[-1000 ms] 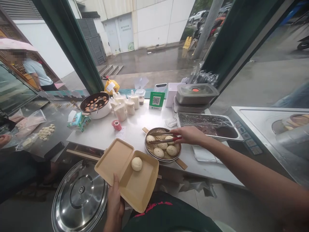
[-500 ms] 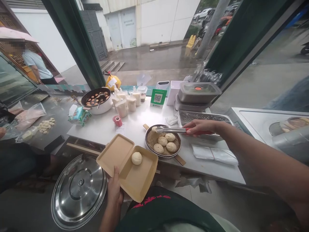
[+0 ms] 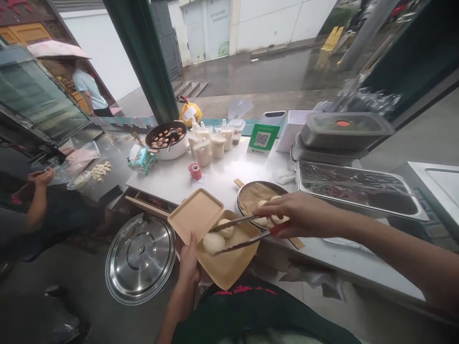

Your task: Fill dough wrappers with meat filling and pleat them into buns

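Observation:
My left hand (image 3: 189,266) grips the near edge of an open tan takeaway box (image 3: 229,265), thumb on its rim. Two pale buns (image 3: 214,242) lie in the box. My right hand (image 3: 300,213) is closed on metal tongs (image 3: 239,233) with red handles; their tips reach over the box beside the buns. Just behind, a round bamboo steamer tray (image 3: 253,195) on the white counter (image 3: 215,177) holds a few more buns, partly hidden by my right hand.
A steel pot lid (image 3: 140,257) lies low at left. On the counter stand a pan of eggs (image 3: 166,138), filled cups (image 3: 210,145), a green QR sign (image 3: 263,140), stacked lidded tins (image 3: 342,131) and a steel tray (image 3: 358,188). Another person's arm (image 3: 38,198) is at far left.
My right hand carried a bun from the steamer tray with the tongs over to the box, which now holds two buns. The view shifted right.

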`<move>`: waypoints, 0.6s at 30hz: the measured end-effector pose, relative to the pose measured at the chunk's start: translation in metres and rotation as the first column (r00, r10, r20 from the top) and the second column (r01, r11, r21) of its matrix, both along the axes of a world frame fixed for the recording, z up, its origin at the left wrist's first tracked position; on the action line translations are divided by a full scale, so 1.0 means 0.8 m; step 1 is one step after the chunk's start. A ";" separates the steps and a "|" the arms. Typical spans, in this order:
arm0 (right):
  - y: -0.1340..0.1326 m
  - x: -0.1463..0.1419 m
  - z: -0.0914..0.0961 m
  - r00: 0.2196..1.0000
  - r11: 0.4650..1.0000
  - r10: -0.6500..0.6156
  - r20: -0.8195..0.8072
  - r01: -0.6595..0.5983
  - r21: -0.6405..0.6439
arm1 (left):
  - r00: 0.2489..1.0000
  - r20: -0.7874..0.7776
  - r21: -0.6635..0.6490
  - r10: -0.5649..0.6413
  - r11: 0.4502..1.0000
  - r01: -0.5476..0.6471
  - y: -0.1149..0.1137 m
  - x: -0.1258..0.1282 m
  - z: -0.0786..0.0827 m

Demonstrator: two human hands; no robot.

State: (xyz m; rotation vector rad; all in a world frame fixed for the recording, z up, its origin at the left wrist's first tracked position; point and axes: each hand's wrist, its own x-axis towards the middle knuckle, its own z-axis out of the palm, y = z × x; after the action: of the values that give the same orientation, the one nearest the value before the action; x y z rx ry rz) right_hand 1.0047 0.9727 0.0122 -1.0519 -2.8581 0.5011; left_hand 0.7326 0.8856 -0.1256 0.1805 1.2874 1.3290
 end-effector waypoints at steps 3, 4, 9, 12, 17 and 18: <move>-0.008 -0.023 -0.017 0.987 0.979 0.158 0.020 -0.159 0.127 | 0.999 0.046 0.028 -0.017 0.999 0.016 -0.004 -0.001 -0.003; -0.010 -0.028 -0.023 0.984 0.967 0.173 0.031 -0.176 0.183 | 0.998 0.063 0.028 -0.027 0.999 0.025 -0.006 -0.001 -0.003; -0.020 -0.032 -0.035 0.984 0.941 0.177 0.009 -0.172 0.290 | 0.995 0.086 -0.021 -0.053 0.998 0.055 -0.016 -0.005 -0.007; -0.023 -0.002 -0.036 0.996 0.966 0.083 -0.023 -0.075 0.249 | 0.995 0.092 -0.046 -0.037 0.998 0.042 -0.020 -0.014 -0.010; -0.009 0.099 -0.058 0.960 0.933 -0.279 -0.005 0.273 0.233 | 0.998 0.031 -0.090 0.053 0.995 -0.051 -0.023 -0.039 -0.014; -0.006 0.118 -0.062 0.942 0.915 -0.335 0.019 0.320 0.248 | 0.998 0.000 -0.107 0.070 0.992 -0.069 -0.025 -0.045 -0.016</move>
State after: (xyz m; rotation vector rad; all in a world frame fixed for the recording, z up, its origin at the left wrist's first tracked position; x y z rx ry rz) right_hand 1.0992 0.9679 -0.0373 -1.4758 -2.6185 0.0942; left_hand 0.6969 0.8659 -0.1387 0.0588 1.3685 1.3144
